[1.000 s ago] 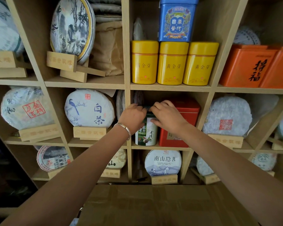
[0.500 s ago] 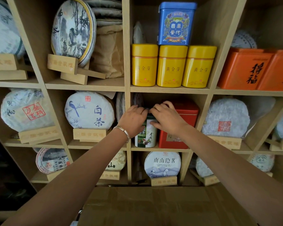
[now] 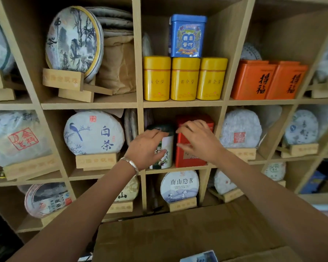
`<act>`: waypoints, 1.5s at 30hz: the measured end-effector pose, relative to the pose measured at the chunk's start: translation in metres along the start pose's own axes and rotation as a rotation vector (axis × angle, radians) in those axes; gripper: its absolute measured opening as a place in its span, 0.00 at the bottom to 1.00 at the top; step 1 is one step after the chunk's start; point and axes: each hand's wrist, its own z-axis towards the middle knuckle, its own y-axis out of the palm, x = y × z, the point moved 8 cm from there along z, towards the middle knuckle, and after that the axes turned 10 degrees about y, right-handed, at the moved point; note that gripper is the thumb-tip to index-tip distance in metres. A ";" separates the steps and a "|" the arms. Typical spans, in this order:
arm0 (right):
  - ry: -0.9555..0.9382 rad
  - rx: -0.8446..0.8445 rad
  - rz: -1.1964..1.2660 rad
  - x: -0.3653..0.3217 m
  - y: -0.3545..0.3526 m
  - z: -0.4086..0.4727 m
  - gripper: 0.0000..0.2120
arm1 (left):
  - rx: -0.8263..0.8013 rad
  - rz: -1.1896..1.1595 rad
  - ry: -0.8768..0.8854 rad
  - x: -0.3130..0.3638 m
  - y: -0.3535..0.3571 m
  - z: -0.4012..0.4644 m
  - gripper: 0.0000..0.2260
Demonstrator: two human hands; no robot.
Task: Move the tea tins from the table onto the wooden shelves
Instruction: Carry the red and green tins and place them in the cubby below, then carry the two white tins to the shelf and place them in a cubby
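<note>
A round white-and-green tea tin [image 3: 166,148] with a dark lid stands on the middle shelf [image 3: 178,169] of the centre column, beside a red square tin [image 3: 192,159]. My left hand [image 3: 146,148], with a silver bracelet on its wrist, lies against the tin's left side, fingers loosely spread near the lid and thumb lower down. My right hand [image 3: 197,140] hovers in front of the red tin, fingers spread and relaxed, holding nothing.
Three yellow tins [image 3: 185,79] with a blue tin [image 3: 187,35] on top fill the shelf above. Two orange tins [image 3: 267,80] stand to the right. Wrapped tea cakes [image 3: 94,133] on wooden stands fill the other compartments. A cardboard box [image 3: 178,233] lies below my arms.
Both hands gripped the top of the white-and-green tin before. Now the right hand has come off it to the right and the left hand has slid back along its left side.
</note>
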 end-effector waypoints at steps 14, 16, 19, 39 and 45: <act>0.747 -0.339 -0.426 0.097 -0.150 -0.269 0.22 | -0.124 -0.422 0.537 0.265 0.052 0.072 0.22; 0.884 -0.359 -0.505 0.102 -0.192 -0.329 0.23 | -0.119 -0.513 0.633 0.328 0.046 0.076 0.23; 1.055 -0.397 -0.610 0.094 -0.255 -0.411 0.24 | -0.111 -0.602 0.779 0.421 0.028 0.073 0.23; 1.795 -0.300 -0.911 -0.112 -0.606 -0.873 0.20 | -0.084 -0.789 1.392 0.961 -0.169 -0.130 0.20; 1.820 -0.288 -0.879 -0.129 -0.643 -0.966 0.18 | -0.202 -0.804 1.446 1.061 -0.173 -0.174 0.15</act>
